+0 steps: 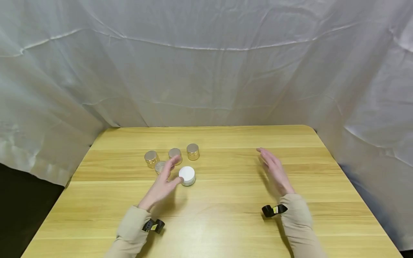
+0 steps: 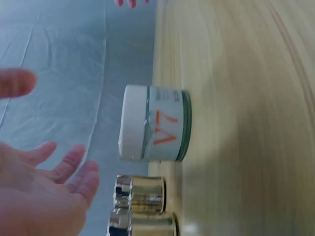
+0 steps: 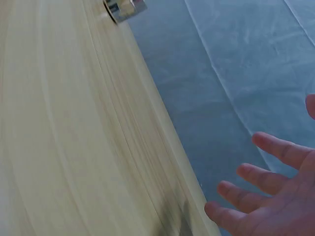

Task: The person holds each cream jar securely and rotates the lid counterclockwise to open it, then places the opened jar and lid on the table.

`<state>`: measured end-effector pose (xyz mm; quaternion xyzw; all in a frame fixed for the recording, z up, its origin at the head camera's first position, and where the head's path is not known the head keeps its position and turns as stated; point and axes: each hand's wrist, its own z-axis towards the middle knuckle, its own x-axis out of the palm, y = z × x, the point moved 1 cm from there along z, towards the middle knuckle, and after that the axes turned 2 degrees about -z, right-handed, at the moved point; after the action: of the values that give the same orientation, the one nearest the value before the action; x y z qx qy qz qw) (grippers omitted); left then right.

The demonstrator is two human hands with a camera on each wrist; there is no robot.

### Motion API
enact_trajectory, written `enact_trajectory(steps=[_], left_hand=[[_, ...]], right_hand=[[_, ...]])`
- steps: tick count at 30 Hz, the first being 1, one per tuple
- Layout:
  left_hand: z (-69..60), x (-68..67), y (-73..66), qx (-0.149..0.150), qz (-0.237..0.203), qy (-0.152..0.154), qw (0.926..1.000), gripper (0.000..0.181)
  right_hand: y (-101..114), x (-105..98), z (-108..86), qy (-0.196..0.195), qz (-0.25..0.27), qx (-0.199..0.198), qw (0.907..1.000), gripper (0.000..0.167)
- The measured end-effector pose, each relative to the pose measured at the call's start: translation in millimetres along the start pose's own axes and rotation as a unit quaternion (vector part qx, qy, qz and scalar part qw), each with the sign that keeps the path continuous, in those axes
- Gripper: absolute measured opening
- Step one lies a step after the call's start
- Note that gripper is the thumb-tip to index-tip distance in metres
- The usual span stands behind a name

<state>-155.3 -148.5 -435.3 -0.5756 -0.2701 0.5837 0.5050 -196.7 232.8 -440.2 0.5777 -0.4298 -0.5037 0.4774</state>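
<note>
A white-lidded cosmetic jar [image 1: 187, 175] stands upright on the table; in the left wrist view the jar [image 2: 166, 124] shows an orange "V7" on its label. My left hand [image 1: 162, 186] hovers just left of it, thumb and fingers spread, and the left wrist view shows a gap between hand and jar. Under and beyond those fingers stand several gold jars, among them one at the left [image 1: 151, 159], one partly covered by the hand [image 1: 160, 166], and one at the right [image 1: 193, 152]. Away on the right, my right hand [image 1: 274, 170] hangs above the table, fingers extended, holding nothing.
The wooden table [image 1: 226, 215] reaches back to a grey-white curtain [image 1: 206, 79], which also hangs along both sides. A dark area [image 1: 25, 200] lies beyond the left table edge. Each wrist wears a strapped black camera, such as the right one [image 1: 273, 210].
</note>
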Motion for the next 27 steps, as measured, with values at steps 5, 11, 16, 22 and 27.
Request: enact_trajectory(steps=[5, 11, 16, 22, 27], left_hand=[[1.7, 13.0, 5.1, -0.035, 0.026, 0.028, 0.9986, 0.092], [6.5, 24.5, 11.7, -0.06, 0.023, 0.033, 0.9974, 0.101], [11.4, 29.9, 17.6, -0.062, 0.033, 0.028, 0.9971, 0.103], [16.6, 33.0, 24.0, -0.058, 0.04, 0.033, 0.997, 0.104], [19.6, 33.9, 27.3, -0.061, 0.028, 0.031, 0.9972, 0.105]], right_hand=[[0.1, 11.7, 0.0, 0.022, 0.007, -0.013, 0.9997, 0.064], [-0.3, 20.5, -1.4, 0.027, 0.016, -0.017, 0.9994, 0.061], [-1.9, 25.7, -0.1, 0.034, 0.019, -0.02, 0.999, 0.061], [-3.1, 28.0, 0.6, 0.039, 0.021, -0.022, 0.9988, 0.061], [-4.9, 29.0, 2.0, 0.041, 0.022, -0.025, 0.9986, 0.06]])
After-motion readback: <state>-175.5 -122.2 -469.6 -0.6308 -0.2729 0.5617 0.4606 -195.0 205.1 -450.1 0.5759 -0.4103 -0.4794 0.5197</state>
